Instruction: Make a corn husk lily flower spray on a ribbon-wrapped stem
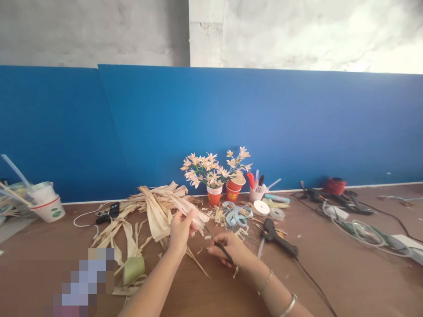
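My left hand [180,232] pinches a pale dried corn husk [189,209] between thumb and fingers, its end pointing right. In my right hand [234,249] is a pair of scissors [223,251] with black handles; the blades reach up and left to the husk's end. Whether the blades touch the husk I cannot tell. Behind and left of my left hand lies a heap of dried corn husks [155,211]. Narrow husk strips and small scraps are scattered on the brown table [205,290] around both hands.
Husk-coloured flowers [203,167] stand in red paper cups [214,196] by the blue partition [231,110]. A black glue gun [276,237] with a trailing cord, blue ribbon [238,215] and a white roll [261,208] lie right. A white cup [49,209] stands far left; cables [360,233] far right.
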Action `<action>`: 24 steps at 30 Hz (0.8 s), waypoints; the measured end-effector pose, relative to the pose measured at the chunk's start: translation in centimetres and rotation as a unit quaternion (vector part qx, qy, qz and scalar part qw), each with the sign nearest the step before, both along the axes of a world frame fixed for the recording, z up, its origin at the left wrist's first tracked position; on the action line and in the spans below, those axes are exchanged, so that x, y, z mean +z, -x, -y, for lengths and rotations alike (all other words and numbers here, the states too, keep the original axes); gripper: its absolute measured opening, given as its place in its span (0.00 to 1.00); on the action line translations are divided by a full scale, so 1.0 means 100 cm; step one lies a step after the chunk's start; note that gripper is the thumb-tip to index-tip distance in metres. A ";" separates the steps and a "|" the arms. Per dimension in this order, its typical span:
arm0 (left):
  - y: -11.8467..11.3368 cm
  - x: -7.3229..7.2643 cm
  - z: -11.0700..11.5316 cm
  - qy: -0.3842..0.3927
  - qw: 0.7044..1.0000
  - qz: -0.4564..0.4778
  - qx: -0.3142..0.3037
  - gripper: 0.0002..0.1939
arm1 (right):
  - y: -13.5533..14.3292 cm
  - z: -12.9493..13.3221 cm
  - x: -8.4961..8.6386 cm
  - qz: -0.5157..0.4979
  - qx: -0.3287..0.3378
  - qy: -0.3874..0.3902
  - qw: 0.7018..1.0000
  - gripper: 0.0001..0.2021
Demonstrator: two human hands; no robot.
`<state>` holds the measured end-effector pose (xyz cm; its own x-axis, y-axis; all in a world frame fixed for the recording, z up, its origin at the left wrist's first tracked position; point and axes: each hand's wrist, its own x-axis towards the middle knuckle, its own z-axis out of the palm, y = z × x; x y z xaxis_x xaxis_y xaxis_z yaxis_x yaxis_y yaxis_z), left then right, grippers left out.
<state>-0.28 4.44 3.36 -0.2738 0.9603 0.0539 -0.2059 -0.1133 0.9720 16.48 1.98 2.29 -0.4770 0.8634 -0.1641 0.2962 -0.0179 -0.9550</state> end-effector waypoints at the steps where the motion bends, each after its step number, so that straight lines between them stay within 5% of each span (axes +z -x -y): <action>1: 0.000 -0.001 0.000 0.000 1.000 0.002 0.000 0.20 | 0.000 0.000 0.001 0.003 -0.003 0.000 1.000 0.20; 11: 0.001 -0.001 -0.001 -0.003 1.000 0.000 0.023 0.19 | 0.003 0.002 0.001 0.014 -0.020 0.013 1.000 0.19; 19: 0.012 -0.004 -0.010 0.001 0.999 0.019 0.026 0.18 | -0.012 0.002 0.006 0.002 0.036 0.056 0.998 0.20; 24: 0.020 -0.009 -0.015 -0.019 0.999 -0.045 -0.021 0.17 | -0.017 -0.001 0.005 0.013 0.036 0.063 0.997 0.19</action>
<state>-2.28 5.98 2.45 -0.2261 0.9676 0.1124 -0.1239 -0.1430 0.9819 18.19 2.09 2.74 -0.5307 0.7995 -0.2813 0.3247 -0.1148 -0.9388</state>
